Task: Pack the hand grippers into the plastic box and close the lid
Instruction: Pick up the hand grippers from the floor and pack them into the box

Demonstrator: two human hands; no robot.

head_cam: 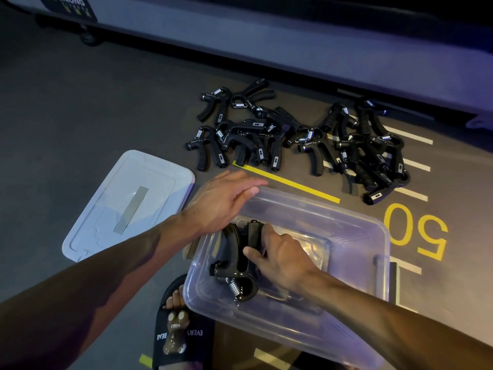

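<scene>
Down on the dark floor (80, 124), marked with a yellow line (288, 182), white stripes and a yellow "50" (416, 231), everything sits within reach of a person looking down at their own arms. Across the far side runs a long grey machine base (266, 41) with a wheel under its left end and a label reading "STRONG".

Nearest the person stands the clear plastic box (360, 263), open, tilted askew to the floor markings. To its left, just apart from it, the lid (128, 204) lies flat on the floor with a grey strip along its middle.

Beyond the box, between it and the machine base, a loose heap of black grippers (306, 137) with metal springs spreads over the floor, thicker toward the right, some overlapping the white stripes.

Both hands are apart from each other. The left hand (224, 198) rests on the box's far left rim, fingers fairly straight and laid over the edge. The right hand (277, 255) is inside the box, fingers and thumb curled round one handle of a black gripper (234, 260), which lies at the box's left end with its spring toward the near wall. Whether more than one gripper is in the box I cannot tell.

At the near edge, a foot in a black slide (181, 329) with a bear figure sits just left of the box's near corner.
</scene>
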